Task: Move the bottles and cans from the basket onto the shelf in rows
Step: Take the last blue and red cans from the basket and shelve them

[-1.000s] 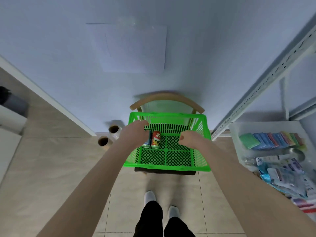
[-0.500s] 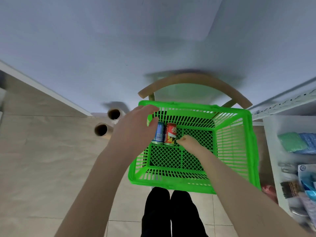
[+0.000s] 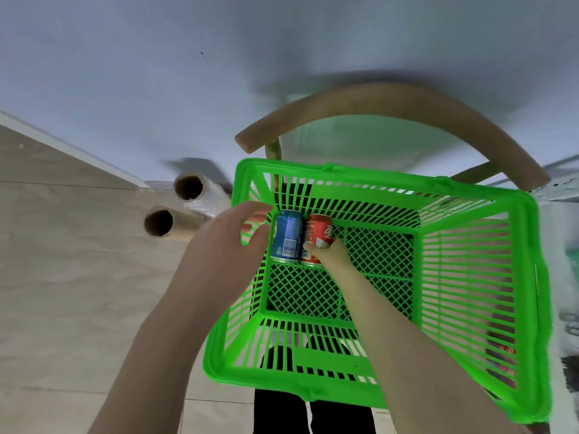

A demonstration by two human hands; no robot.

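A green plastic basket sits on a wooden chair. Two cans stand side by side in its far left corner, a blue can and a red can. My right hand reaches deep into the basket and grips the red can low down, thumb and fingers curled round it. My left hand hovers over the basket's left rim beside the blue can, its fingers loosely spread and holding nothing. The rest of the basket floor shows bare mesh.
Two cardboard-core rolls lie on the tiled floor left of the chair, against the wall. A blurred white shelf frame shows at the right edge, with a red item seen through the basket's wall. My legs stand below the basket.
The view has dropped closer to the basket. My right hand went from above the rim down to the red can and closed on it; my left hand stayed by the left rim.
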